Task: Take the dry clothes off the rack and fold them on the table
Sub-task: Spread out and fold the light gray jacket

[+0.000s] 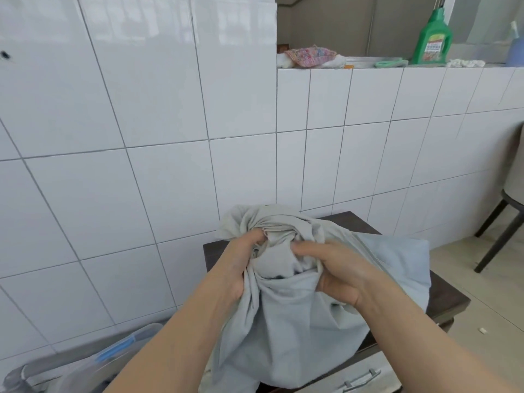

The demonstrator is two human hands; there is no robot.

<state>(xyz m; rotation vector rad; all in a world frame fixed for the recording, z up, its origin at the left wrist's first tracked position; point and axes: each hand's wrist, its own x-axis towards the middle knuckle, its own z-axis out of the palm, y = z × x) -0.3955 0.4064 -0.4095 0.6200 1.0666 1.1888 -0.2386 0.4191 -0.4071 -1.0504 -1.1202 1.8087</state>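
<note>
Pale grey garment, bunched and creased, held up over the dark brown table in front of me; its lower folds hang toward the table's near edge. Which kind of clothing it is, I cannot tell.

My left hand: fingers curled into the cloth at the left side of the bunch, gripping it.

My right hand: fingers and thumb closed on a gathered fold at the right side, gripping it. Both hands close together, cloth twisted between them.

White tiled wall: directly behind the table.

Ledge atop the lower wall section: green detergent bottle, upright; patterned pink cloth, lying flat.

Clear plastic bin with blue clips: lower left, beside the table.

Dark chair leg: far right, on the floor.
</note>
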